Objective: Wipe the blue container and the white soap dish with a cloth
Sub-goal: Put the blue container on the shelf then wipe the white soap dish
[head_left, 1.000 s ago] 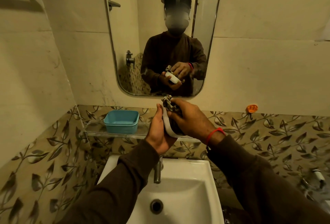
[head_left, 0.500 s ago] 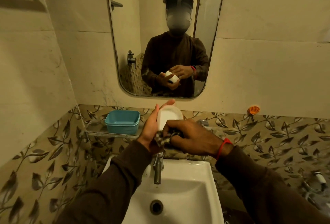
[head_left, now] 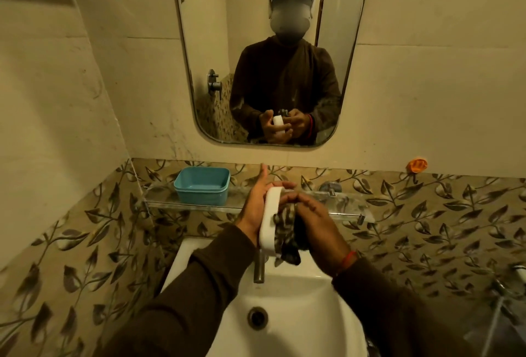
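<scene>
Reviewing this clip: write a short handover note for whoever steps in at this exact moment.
Left hand: holds the white soap dish on edge above the sink.
Right hand: presses the patterned cloth against the dish.
Blue container: on the glass shelf, left of the hands, untouched now.
Done: cannot tell whether the container was wiped.
Left: finish the dish, check the container.

White soap dish (head_left: 269, 220): oblong, rounded corners, stood on edge, cradled in the left hand (head_left: 253, 208) palm. Patterned dark cloth (head_left: 286, 235): bunched, pressed into the dish's open side by the right hand (head_left: 316, 224), tail hanging below. Blue container (head_left: 202, 185): rectangular, open, upright, left of the left hand, untouched.
</scene>
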